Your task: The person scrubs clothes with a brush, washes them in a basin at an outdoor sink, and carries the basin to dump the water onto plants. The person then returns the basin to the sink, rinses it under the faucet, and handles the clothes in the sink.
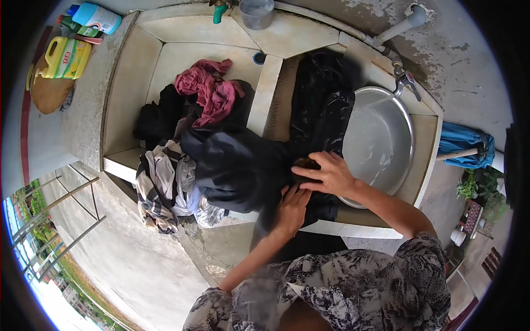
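Leaning over a two-compartment sink (122, 88), next to a round metal basin (411, 132) set below a tap (406, 83) in the right compartment. Handling a black garment (234, 165), draped over the divider (264, 96) between compartments, near wet black cloth (321, 91) in the right one; cannot tell whether joined to it. Working beside light and patterned clothes (165, 182) hung over the front edge, and near a crumpled dark pink garment (207, 91) in the left compartment. Pressing the black garment with the left hand (291, 208), fingers extended, palm down. Gripping a small dark brown item (305, 164), partly hidden by fingers, in the right hand (327, 175), against the black fabric
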`<state>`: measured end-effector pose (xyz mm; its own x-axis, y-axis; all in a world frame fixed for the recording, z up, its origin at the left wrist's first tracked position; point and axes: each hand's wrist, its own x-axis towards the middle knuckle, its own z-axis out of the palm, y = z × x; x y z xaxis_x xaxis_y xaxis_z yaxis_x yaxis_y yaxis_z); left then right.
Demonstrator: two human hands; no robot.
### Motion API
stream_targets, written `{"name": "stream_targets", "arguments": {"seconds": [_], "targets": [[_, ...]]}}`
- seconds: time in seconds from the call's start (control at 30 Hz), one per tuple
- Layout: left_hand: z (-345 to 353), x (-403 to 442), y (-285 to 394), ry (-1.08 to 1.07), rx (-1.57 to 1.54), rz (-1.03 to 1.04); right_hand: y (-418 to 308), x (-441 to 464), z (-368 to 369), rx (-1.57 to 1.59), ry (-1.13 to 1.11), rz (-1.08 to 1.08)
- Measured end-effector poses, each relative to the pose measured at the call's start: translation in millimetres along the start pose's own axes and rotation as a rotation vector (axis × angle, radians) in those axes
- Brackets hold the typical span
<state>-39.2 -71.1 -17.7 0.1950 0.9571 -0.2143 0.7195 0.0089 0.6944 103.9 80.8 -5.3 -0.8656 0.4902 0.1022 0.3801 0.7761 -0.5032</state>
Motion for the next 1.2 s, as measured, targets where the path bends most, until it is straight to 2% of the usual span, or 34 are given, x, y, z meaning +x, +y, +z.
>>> {"name": "stream_targets", "arguments": {"seconds": [0.03,0.07,0.13,0.17,0.2,0.27,0.4,0.5,0.6,0.63,0.7,0.8,0.83,0.87,0.97,1.03,1.1,1.2], "targets": [[-2,1,1,0.058,0.013,0.038,23,8,4,0.057,0.075,0.088],[-1,3,0,0.066,0.004,0.043,56,30,14,-0.029,0.257,0.145],[1,2,-2,0.079,-0.008,0.046,109,98,-5,-0.151,0.346,0.453],[0,4,-1,0.076,0.003,0.031,138,123,-5,-0.181,0.453,0.53],[-3,9,0,0.079,0.015,0.017,146,142,-8,-0.17,0.445,0.59],[-6,0,5,0.04,0.018,-0.014,139,131,-18,-0.051,0.348,0.554],[-1,7,1,0.098,-0.054,-0.029,19,3,-18,0.138,0.136,0.181],[-1,12,6,0.14,-0.075,-0.057,30,-17,-12,0.103,0.059,0.181],[-1,10,9,0.133,0.01,-0.059,114,81,-4,-0.189,0.366,0.374],[-4,12,10,0.111,0.048,-0.06,136,113,-1,-0.176,0.429,0.52],[-11,20,12,0.083,0.132,-0.069,154,151,4,-0.139,0.453,0.598],[-16,24,17,0.062,0.136,-0.089,153,128,-16,0.232,0.362,0.565],[-23,33,20,0.071,0.129,-0.071,138,109,-26,0.269,0.367,0.567],[-35,38,30,0.076,0.121,-0.064,122,88,-27,0.228,0.467,0.594],[-77,58,60,0.088,0.082,-0.022,93,12,-18,0.231,0.677,0.787],[-106,92,55,0.193,0.147,0.075,107,-44,8,0.299,0.68,0.956],[-135,132,36,0.314,0.214,0.142,110,-76,20,0.021,0.481,1.042],[-177,195,-3,0.505,0.373,0.261,132,-108,47,-0.144,0.326,1.025]]}}
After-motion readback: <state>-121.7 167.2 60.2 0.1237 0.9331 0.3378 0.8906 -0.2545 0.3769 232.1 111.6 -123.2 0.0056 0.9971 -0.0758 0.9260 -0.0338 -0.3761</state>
